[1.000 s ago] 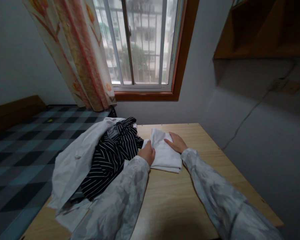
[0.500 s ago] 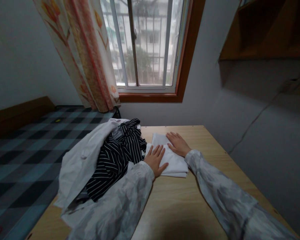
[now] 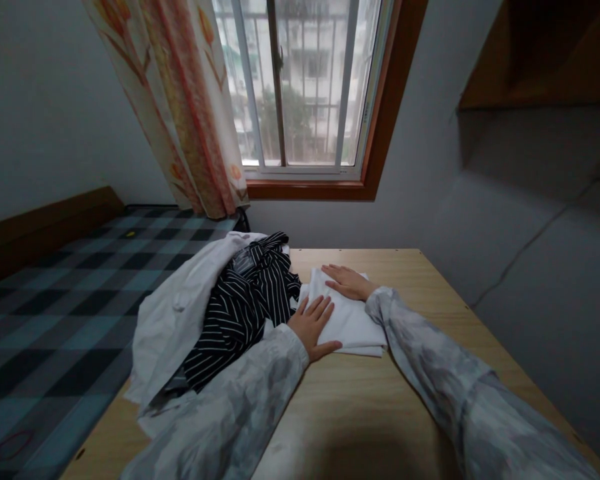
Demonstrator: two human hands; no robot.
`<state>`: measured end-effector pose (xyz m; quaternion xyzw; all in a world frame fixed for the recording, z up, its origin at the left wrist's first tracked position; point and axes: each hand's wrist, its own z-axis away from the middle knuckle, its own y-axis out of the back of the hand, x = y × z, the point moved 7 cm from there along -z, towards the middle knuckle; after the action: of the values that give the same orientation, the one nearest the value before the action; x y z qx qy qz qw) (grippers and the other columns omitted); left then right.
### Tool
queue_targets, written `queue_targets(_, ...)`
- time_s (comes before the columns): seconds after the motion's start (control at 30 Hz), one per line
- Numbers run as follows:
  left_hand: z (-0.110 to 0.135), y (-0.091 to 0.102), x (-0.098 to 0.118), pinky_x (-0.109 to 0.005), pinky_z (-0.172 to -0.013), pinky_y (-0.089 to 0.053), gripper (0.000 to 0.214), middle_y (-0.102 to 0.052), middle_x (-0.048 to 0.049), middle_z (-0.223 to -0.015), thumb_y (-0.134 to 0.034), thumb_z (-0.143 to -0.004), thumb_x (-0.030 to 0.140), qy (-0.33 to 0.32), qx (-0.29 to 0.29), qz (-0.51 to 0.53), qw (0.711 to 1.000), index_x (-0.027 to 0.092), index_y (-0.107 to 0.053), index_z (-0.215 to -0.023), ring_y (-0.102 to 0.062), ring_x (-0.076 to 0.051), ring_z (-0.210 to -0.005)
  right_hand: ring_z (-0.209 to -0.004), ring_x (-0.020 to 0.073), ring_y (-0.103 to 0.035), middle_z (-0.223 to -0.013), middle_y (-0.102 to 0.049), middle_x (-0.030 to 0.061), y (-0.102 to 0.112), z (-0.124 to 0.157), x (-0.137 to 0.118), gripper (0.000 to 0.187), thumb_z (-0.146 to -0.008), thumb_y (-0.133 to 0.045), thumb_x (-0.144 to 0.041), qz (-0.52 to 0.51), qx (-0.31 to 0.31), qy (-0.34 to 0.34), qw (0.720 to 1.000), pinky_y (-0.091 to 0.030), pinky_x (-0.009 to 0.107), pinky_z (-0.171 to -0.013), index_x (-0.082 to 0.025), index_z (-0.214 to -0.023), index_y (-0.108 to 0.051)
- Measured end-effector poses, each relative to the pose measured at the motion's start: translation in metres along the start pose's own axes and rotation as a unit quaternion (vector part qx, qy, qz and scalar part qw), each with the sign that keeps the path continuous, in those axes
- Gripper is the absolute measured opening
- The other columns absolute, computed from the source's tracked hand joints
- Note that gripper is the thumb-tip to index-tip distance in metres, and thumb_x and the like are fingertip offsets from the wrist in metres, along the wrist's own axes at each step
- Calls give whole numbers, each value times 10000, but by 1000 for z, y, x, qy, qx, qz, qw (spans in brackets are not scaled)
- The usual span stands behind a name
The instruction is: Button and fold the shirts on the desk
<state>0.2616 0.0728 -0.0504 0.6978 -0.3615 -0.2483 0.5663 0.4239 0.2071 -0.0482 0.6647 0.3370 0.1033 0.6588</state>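
A folded white cloth (image 3: 357, 323), perhaps a garment, lies flat on the wooden table (image 3: 360, 400). My left hand (image 3: 314, 328) rests on its near left side, fingers spread and thumb pointing right. Across its far part lies my right hand (image 3: 349, 281), palm down with the fingers stretched to the left. Both hands are open and grip nothing. Just left of the cloth is a heap of loose clothes: a black garment with white stripes (image 3: 253, 293) and a white garment (image 3: 173, 313) beside and partly under it. My left sleeve hides the near end of the heap.
A bed with a checked sheet (image 3: 45, 327) adjoins the table on the left. Behind the table are a wall, a window (image 3: 310, 87) and a flowered curtain (image 3: 180, 113). A wooden shelf (image 3: 545, 73) hangs at the upper right, and a cable (image 3: 525, 247) runs down the wall.
My right hand has slid left across the far part of the white cloth, its fingers turning more sideways. My left hand stays on the cloth's left side. The camera view has shifted slightly.
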Motion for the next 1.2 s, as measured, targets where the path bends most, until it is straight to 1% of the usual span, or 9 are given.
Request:
queue_targets(0.17, -7, 9, 2, -594, -1339, -136, 1238, -373, -205, -1724, -493, -792, 993, -24, -19, -26, 999, 104, -399, -1648, -326, -391, -1606, -1643, 260, -268, -1760, -335, 48, 6, 9, 20, 629, -1129, -294, -570, 20, 16, -74, 997, -208, 494, -1335, -270, -1666, -423)
queue_targets(0.3, -17, 26, 5, -587, -1311, -242, 699, -485, -156, -1669, -623, -988, 631, -28, -18, -75, 997, 167, -577, -1508, -467, -358, -1519, -1631, 267, -291, -1757, -348, 57, 15, 41, 46, 594, -1133, -314, -525, 31, 44, -177, 983, -208, 482, -1325, -258, -1648, -441)
queue_targets(0.43, -19, 45, 22, -543, -1224, -398, 360, -539, -141, -1624, -560, -1023, 247, -10, 38, -67, 997, 187, -658, -1365, -605, -314, -1360, -1537, 278, -431, -1669, -493, 104, 31, 103, 77, 501, -1118, -362, -418, 45, 147, -346, 925, -301, 450, -1263, -220, -1529, -567)
queue_targets(0.53, -20, 47, 53, -500, -1187, -454, 424, -573, -156, -1574, -546, -1026, 283, -50, 72, 17, 996, 176, -603, -1432, -595, -301, -1357, -1392, 287, -560, -1495, -640, 166, 38, 141, 85, 441, -1084, -384, -319, 56, 209, -417, 883, -389, 416, -1167, -169, -1420, -628)
queue_targets(0.67, -28, 38, 85, -507, -1165, -484, 541, -603, -148, -1528, -582, -1017, 469, -108, 61, 98, 987, 206, -566, -1489, -578, -324, -1363, -1288, 299, -616, -1382, -692, 184, 39, 165, 81, 443, -1024, -410, -211, 60, 231, -449, 861, -427, 404, -1095, -147, -1407, -623)
queue_targets(0.8, -33, 31, 70, -478, -1139, -518, 311, -665, -127, -1417, -542, -1013, 337, -67, 42, 107, 991, 227, -692, -1263, -614, -298, -1307, -1231, 335, -607, -1343, -692, 200, 39, 182, 60, 496, -970, -445, -151, 94, 244, -398, 879, -440, 438, -1077, -141, -1434, -619)
queue_targets(0.93, -27, 38, 38, -492, -1181, -499, 319, -661, -124, -1427, -530, -927, 168, 14, 78, 92, 993, 228, -703, -1189, -600, -289, -1344, -1153, 369, -590, -1233, -685, 217, 46, 205, 32, 475, -953, -519, -222, 158, 242, -347, 892, -468, 495, -1033, -155, -1407, -642)
queue_targets(1.03, -26, 44, 40, -527, -1278, -393, 427, -592, -129, -1550, -531, -904, 152, -6, 100, 80, 992, 199, -670, -1305, -524, -296, -1458, -1271, 384, -547, -1350, -646, 219, 55, 206, 10, 452, -956, -561, -275, 170, 248, -296, 907, -435, 536, -1118, -156, -1383, -650)
queue_targets(1.2, -30, 29, 66, -531, -1343, -276, 649, -379, -107, -1740, -494, -1043, 377, -104, 29, 95, 990, 179, -386, -1652, -314, -282, -1629, -1587, 298, -339, -1718, -393, 132, 35, 172, -32, 548, -1081, -438, -367, 88, 180, -89, 976, -299, 517, -1303, -188, -1597, -482)
